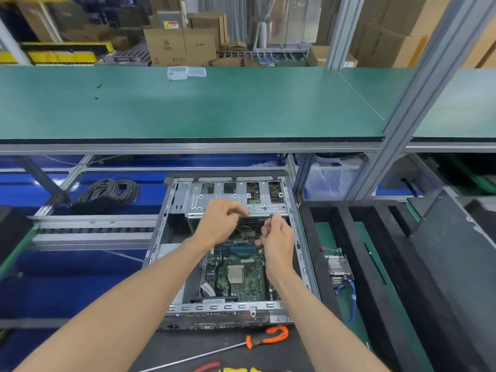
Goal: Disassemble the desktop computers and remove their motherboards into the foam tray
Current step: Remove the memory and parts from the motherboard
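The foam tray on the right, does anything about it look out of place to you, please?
Yes. The foam tray holds no motherboard; the motherboard sits in the open case. Instead, a small metal part with a blue cable lies across the tray's slots.

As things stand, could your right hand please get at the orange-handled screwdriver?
Probably yes: the screwdriver lies uncovered on the mat in front of the computer case, but the right hand pinches something small that it must release first.

Dark bench (188, 347), open computer case (230, 307), screwdriver (257, 340), foam tray (375, 264)
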{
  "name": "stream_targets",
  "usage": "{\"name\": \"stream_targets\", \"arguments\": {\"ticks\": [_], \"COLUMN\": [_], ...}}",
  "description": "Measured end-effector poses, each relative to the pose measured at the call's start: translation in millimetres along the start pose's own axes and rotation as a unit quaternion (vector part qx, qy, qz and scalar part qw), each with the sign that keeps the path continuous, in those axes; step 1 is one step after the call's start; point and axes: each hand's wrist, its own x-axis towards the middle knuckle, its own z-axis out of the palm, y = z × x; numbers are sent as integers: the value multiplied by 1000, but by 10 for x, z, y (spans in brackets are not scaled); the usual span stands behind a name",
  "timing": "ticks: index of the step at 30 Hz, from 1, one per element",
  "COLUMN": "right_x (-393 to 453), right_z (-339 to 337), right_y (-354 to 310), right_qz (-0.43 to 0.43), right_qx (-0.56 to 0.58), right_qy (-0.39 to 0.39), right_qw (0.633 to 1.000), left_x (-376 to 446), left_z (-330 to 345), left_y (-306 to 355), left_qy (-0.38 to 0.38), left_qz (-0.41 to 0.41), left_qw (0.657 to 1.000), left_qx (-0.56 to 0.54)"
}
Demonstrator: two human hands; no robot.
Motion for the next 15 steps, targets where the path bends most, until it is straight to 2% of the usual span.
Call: {"name": "stream_targets", "arguments": {"ticks": [1, 2, 4, 6, 7, 9, 12, 13, 15], "right_x": [7, 19, 41, 68, 79, 88, 81, 76, 70], "right_z": [4, 7, 19, 29, 34, 38, 5, -2, 2], "right_y": [-68, -142, -286, -393, -421, -417, -307, -253, -148], "right_qz": [-17, -33, -59, -78, -84, -94, -142, -154, -135], "right_qx": [6, 9, 31, 57, 49, 2, -137, -187, -303], "right_qy": [-10, -12, -10, -6, 0, 24, 32, 16, -36], "right_qw": [1000, 999, 998, 995, 995, 995, 980, 970, 943], "left_x": [-88, -173, -272, -283, -278, -258, -209, -174, -107], "left_z": [-8, -12, -12, -13, -30, -80, -182, -218, -255], "left_y": [9, 26, 31, -27, -64, -118, -181, -193, -191], "left_qy": [-31, -101, -263, -349, -352, -307, -209, -189, -198], "left_qz": [10, 11, -37, -96, -112, -135, -189, -190, -165], "left_qw": [999, 993, 961, 931, 928, 941, 947, 953, 966], "left_qx": [-31, -58, -69, -53, -42, -46, -155, -142, -32]}}
